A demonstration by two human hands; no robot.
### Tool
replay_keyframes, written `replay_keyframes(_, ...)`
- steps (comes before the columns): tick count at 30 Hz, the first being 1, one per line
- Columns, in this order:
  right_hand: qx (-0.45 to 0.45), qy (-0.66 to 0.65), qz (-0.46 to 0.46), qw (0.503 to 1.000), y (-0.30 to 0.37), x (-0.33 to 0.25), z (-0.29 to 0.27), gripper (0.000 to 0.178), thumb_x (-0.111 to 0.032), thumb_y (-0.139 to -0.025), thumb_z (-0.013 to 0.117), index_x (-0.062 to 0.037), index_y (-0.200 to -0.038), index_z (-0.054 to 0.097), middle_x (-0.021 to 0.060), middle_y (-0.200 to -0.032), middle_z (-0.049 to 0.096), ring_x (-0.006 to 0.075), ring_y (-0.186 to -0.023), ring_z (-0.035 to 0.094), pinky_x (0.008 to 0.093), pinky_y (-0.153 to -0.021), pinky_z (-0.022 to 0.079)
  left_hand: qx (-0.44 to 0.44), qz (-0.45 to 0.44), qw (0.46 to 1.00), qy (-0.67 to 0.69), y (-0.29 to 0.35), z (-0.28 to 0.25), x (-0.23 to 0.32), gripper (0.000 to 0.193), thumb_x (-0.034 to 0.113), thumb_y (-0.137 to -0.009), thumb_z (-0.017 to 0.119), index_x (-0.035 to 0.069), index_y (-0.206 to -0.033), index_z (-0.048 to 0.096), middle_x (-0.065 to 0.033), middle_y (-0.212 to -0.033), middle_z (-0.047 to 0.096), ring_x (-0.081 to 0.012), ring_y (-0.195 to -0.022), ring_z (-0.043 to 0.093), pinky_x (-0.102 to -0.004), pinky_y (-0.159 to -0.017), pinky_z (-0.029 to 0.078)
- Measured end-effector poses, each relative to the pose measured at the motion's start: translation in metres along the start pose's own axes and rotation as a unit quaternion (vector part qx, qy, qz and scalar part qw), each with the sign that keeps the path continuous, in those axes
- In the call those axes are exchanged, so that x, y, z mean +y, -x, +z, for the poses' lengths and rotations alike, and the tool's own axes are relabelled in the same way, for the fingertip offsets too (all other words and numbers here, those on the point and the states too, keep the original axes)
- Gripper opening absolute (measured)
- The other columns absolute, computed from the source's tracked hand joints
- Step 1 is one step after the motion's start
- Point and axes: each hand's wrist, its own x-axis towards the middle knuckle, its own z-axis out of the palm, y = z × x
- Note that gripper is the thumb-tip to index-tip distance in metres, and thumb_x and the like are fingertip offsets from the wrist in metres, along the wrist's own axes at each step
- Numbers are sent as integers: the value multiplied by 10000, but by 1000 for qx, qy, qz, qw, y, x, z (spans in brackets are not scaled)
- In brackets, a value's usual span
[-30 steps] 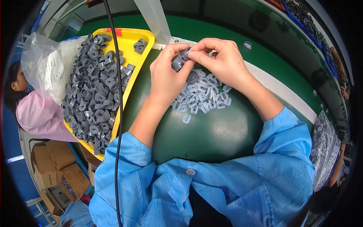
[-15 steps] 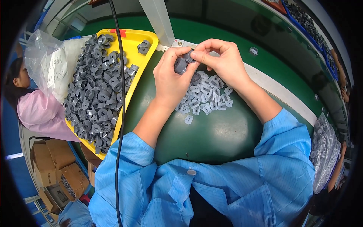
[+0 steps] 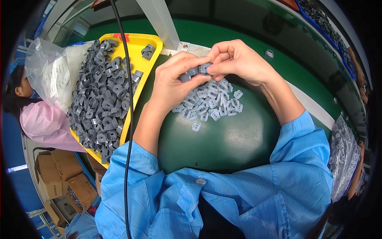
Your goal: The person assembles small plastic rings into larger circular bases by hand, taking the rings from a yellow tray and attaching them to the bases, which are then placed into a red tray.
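The person's blue jacket is closest, its sleeves pushed up to the forearms, with a black cable hanging down past the left sleeve. Beyond it spreads the green tabletop, where one clear tab lies just apart from the near edge of a loose heap of clear tabs. Over the far part of that heap, both hands are raised and close together. The left hand is curled around a dark grey part, fingers over the top and thumb underneath, so that it sits in the gap between them. A second grey piece sticks out at the left fingertips, toward the right; the right hand has its thumb and fingertips pinched narrowly on that piece's right side. Whether the two pieces are joined, I can't tell from here. Off to the left, a yellow tray is heaped with similar grey rings, a small clump of them near its far right corner. Past the tray sit a clear plastic bag, a co-worker in pink and open cardboard boxes. A metal post rises beyond the hands.
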Motion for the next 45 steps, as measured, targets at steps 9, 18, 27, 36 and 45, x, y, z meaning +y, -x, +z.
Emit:
replay_keyframes(9, 5, -177, -80, 981, -6, 5, 8, 167, -38, -776, 633, 0, -936, 606, 55, -828, 628, 83, -743, 586, 197, -670, 474, 116, 34, 993, 18, -3, 15, 10, 414, 10, -675, 771, 68, -1074, 675, -68, -854, 649, -183, -758, 622, -274, -677, 503)
replay_keyframes(18, 347, 435, -107, 824, -28, 56, -77, 234, -98, -791, 622, -44, -1014, 577, 53, -777, 600, 117, -698, 571, 265, -657, 469, -128, -171, 977, 21, -2, -25, 9, 332, 33, -745, 688, 77, -1073, 664, -43, -852, 584, -138, -744, 558, -246, -652, 456)
replay_keyframes(27, -55, 407, -97, 907, 66, 6, -19, 152, -24, -721, 672, -9, -851, 594, 91, -784, 588, 235, -743, 580, 338, -676, 486, -197, -152, 968, 19, 2, -21, 11, 467, 85, -692, 760, 91, -1145, 645, -22, -975, 574, -109, -788, 529, -216, -589, 432)
replay_keyframes(36, 108, 398, -20, 911, 60, 15, -18, 193, -62, -774, 680, 0, -954, 648, 98, -832, 585, 202, -755, 566, 314, -656, 472, -127, -142, 978, -85, 2, -6, 6, 366, 192, -676, 805, 22, -971, 670, -83, -858, 653, -201, -699, 615, -295, -610, 502)
replay_keyframes(45, 87, 390, 0, 917, 54, 4, -18, 135, -98, -777, 704, 7, -856, 673, 80, -782, 642, 142, -634, 592, 284, -593, 490, 18, -129, 990, -45, 5, 11, -1, 347, 125, -678, 812, 55, -984, 664, -8, -840, 628, -58, -598, 479, -200, -546, 424)
